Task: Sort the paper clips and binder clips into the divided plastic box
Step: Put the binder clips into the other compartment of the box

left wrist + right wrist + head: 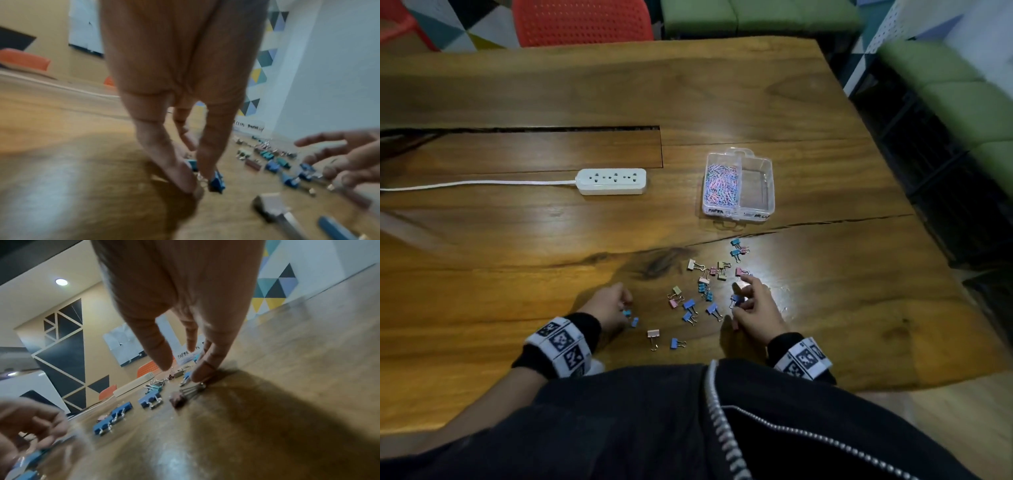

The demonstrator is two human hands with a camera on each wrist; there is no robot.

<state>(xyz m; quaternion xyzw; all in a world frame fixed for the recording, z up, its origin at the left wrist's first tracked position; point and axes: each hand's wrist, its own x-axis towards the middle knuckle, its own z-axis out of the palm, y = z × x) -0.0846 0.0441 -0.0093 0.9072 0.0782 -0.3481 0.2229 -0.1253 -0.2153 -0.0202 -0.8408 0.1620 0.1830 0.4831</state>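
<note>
My left hand (610, 306) points down at the table (517, 246), fingertips (190, 186) pinching the wire handle of a blue binder clip (217, 181). My right hand (756, 308) hovers low with its fingers loosely spread over the scattered binder clips (705, 287); I cannot tell whether it grips one. Beyond them sits the divided plastic box (738, 185), paper clips (722, 185) filling its left compartment. A white power strip (611, 181) lies well to the left.
</note>
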